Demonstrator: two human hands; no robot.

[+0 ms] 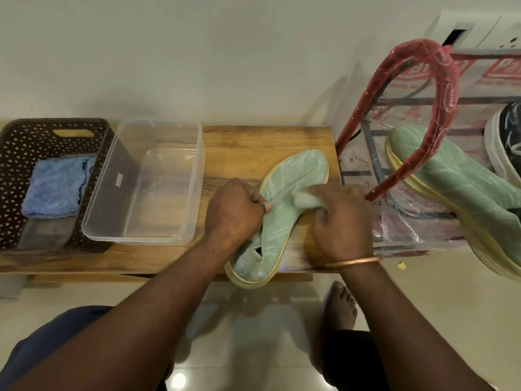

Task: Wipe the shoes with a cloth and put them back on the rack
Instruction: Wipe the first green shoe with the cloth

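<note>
A pale green mesh shoe (pixel 284 210) with a yellowish sole lies on the low wooden bench (pixel 248 142), its toe pointing away from the person and its heel overhanging the near edge. The left hand (pixel 235 211) is curled closed against the shoe's left side near the opening, thumb and fingertips pinching the mesh upper, so the shoe runs out from these fingers both toward the wall and toward the person. The right hand (pixel 342 221) is bunched tight around a small pale green cloth (pixel 306 199), which sticks out just past its fingers and presses on the shoe's upper, right of the left thumb (cloth and shoe are nearly the same colour, so their edge is hard to trace). A copper-coloured bangle (pixel 353 261) sits on the right wrist.

Left of the left hand, on the same bench, stands a clear plastic tub (pixel 194 176), nothing visible inside it. Beyond that, farther left and touching it, is a dark perforated basket (pixel 17 142) holding a folded blue cloth (pixel 57 189).

Right of the right hand stands the shoe rack (pixel 375 153), wrapped in printed clear plastic with a red-covered curved frame. A second green shoe (pixel 462 187) lies tilted on it, and a dark shoe (pixel 504 142) sits at the frame's edge beside that.
</note>
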